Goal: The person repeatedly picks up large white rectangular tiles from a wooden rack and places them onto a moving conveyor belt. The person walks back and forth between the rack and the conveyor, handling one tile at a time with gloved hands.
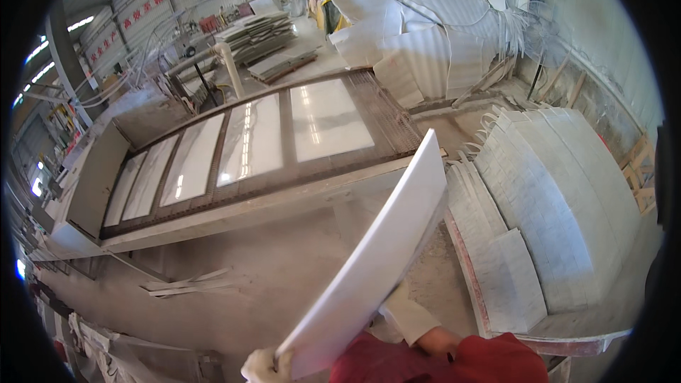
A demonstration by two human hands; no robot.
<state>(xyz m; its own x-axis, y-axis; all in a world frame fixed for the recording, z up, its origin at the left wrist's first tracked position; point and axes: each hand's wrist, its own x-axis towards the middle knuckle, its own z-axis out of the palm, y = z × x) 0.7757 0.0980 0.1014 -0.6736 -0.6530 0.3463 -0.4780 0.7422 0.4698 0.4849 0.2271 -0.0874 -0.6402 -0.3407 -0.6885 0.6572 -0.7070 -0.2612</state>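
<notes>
A white stone slab is held tilted on edge, raised above the dusty floor between the conveyor and a stack of marble tiles. Its lower corner is clamped by the gloved left hand. The right hand, also gloved, is pressed against the slab's back face; whether its fingers are closed cannot be told. Three glossy white slabs are laid flat on the conveyor belt. The tiles are stacked on edge on a pallet at the right.
</notes>
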